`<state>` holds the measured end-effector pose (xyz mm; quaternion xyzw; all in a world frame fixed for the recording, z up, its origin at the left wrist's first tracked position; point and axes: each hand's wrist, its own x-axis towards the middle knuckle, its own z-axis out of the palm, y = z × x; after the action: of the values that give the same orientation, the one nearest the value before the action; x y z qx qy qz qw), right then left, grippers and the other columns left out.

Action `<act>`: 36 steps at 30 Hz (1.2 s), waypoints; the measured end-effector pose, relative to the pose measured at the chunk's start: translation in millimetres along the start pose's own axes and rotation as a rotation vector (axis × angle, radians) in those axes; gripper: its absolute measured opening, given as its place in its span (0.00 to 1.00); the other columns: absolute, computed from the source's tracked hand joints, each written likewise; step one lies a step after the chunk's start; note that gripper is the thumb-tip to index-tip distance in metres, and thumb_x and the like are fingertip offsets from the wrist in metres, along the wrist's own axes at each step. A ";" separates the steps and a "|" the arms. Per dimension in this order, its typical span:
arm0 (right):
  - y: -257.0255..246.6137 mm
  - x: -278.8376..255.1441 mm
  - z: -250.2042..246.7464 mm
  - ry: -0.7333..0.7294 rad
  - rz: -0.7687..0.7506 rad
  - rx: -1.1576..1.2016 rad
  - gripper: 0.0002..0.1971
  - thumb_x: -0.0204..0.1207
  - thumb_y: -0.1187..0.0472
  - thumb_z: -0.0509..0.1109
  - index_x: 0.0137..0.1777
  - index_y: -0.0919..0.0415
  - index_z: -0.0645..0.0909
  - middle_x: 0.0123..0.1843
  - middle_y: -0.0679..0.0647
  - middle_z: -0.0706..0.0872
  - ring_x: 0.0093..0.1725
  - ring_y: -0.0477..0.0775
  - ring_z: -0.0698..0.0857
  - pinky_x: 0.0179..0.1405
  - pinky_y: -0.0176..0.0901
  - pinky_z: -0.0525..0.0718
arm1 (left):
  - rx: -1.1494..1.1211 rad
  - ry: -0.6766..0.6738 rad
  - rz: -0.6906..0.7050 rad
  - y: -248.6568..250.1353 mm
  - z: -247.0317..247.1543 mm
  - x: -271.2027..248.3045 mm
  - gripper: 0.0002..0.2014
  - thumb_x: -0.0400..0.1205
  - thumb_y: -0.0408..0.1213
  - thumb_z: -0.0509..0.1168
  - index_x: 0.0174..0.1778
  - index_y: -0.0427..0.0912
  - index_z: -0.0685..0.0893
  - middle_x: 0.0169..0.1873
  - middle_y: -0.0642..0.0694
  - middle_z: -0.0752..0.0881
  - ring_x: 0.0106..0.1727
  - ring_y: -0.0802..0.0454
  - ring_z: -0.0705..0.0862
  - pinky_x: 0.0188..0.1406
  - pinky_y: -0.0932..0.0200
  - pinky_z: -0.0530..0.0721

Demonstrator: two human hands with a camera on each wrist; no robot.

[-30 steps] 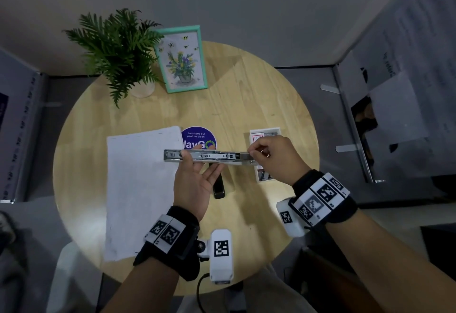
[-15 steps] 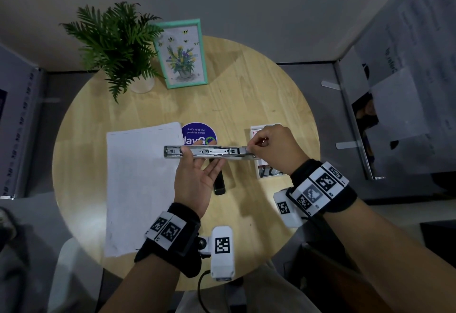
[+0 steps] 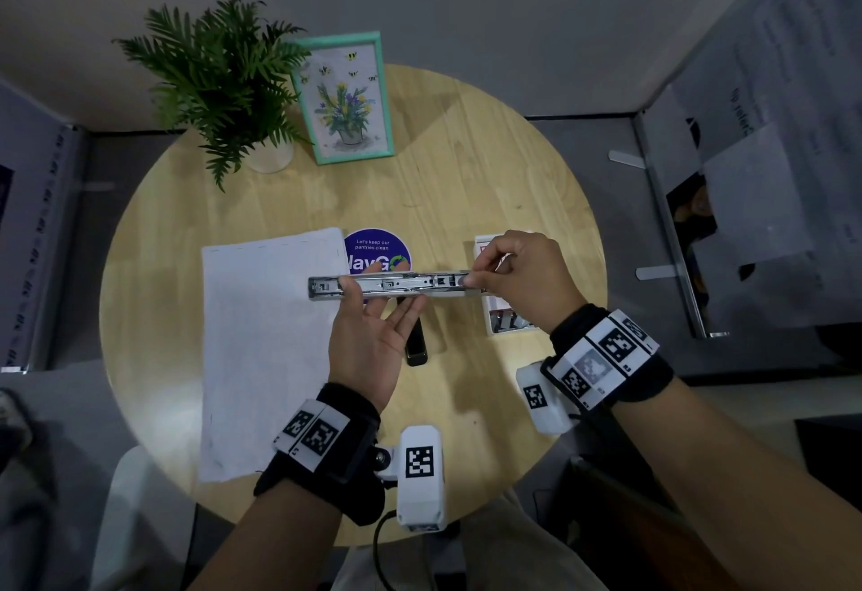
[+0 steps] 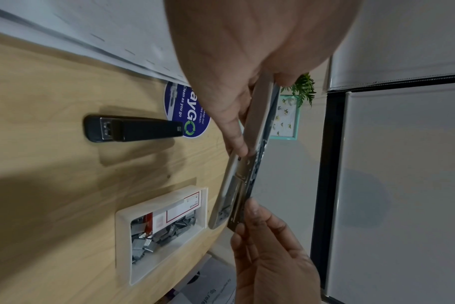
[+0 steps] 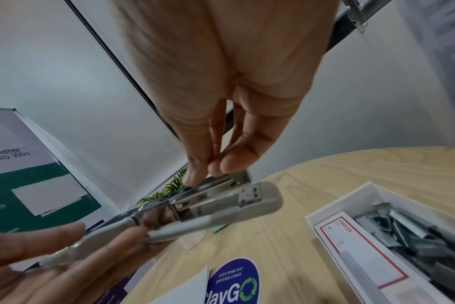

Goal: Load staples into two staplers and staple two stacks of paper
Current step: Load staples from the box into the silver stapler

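A grey stapler [image 3: 392, 285] is unfolded flat and held level above the table, its metal staple rail facing up. My left hand [image 3: 378, 306] holds it from below, thumb on top near the left end. My right hand [image 3: 471, 280] pinches the right end of the rail; the right wrist view shows the fingertips [image 5: 213, 166] on the rail of the grey stapler [image 5: 221, 207]. A black stapler [image 3: 416, 343] lies closed on the table under my left hand. An open white box of staples [image 3: 501, 315] sits below my right hand. A white paper stack [image 3: 266, 348] lies to the left.
The round wooden table [image 3: 466, 199] carries a blue round sticker [image 3: 378, 250], a potted fern [image 3: 224, 77] and a teal-framed flower picture [image 3: 345, 96] at the back. Walls and a poster stand surround the table. The staple box [image 4: 164, 226] holds loose staple strips.
Both hands keep their hold on the grey stapler in nearly the same place. The right hand's fingers have shifted slightly at the rail's right end.
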<state>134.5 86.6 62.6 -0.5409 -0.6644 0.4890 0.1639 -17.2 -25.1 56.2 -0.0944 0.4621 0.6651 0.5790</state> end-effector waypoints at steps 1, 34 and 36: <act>1.4 -0.2 0.6 0.008 -0.008 -0.003 0.08 0.60 0.66 0.84 0.31 0.59 0.85 0.40 0.59 0.87 0.29 0.45 0.77 0.36 0.37 0.78 | -0.007 -0.004 0.000 -0.4 -0.5 0.1 0.24 0.87 0.53 0.51 0.69 0.40 0.74 0.68 0.35 0.82 0.69 0.36 0.81 0.65 0.46 0.83; 17.2 -1.4 -1.0 0.103 0.237 0.317 0.10 0.68 0.75 0.71 0.32 0.60 0.83 0.32 0.60 0.85 0.29 0.56 0.82 0.33 0.47 0.81 | -0.080 -0.056 -0.018 -0.4 -6.7 8.9 0.21 0.86 0.53 0.52 0.61 0.42 0.79 0.68 0.36 0.82 0.71 0.35 0.80 0.66 0.45 0.81; 22.7 -2.9 -1.9 0.113 0.209 0.286 0.10 0.70 0.71 0.70 0.33 0.57 0.85 0.36 0.56 0.87 0.35 0.54 0.83 0.39 0.49 0.81 | -0.064 -0.063 -0.021 -0.6 -5.7 9.3 0.20 0.86 0.54 0.52 0.60 0.43 0.79 0.69 0.34 0.81 0.70 0.35 0.80 0.66 0.44 0.81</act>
<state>149.7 83.5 45.6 -0.6046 -0.5180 0.5617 0.2247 -21.9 -22.9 46.6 -0.0968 0.4212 0.6760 0.5969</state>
